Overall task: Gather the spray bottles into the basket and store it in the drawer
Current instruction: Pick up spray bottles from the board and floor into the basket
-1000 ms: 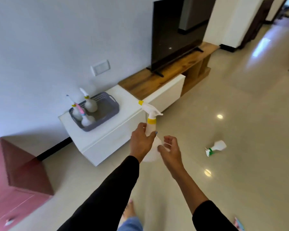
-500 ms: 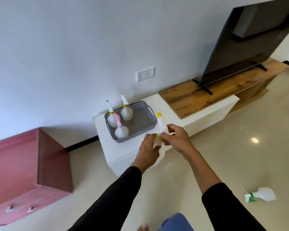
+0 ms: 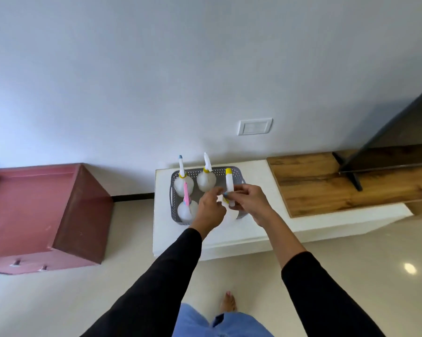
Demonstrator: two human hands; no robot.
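You have stepped up to the worktop (image 3: pixel 266 224) since half a second ago, and both hands now hang over the basket (image 3: pixel 178 175). Your right hand (image 3: pixel 250 201) pinches the yellow-capped spray bottle (image 3: pixel 229 183) at its neck; your left hand (image 3: pixel 208 209) curls round its body. The bottle stands upright, long axis vertical, over the basket's empty right half, straight below. Three bottles already stand inside on the left.

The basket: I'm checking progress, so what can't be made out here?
Head view:
- Held bottle: its body is hidden behind the left hand and right hand.
- Basket: the near right corner is covered by the hands.
- Television: cut off by the right edge.
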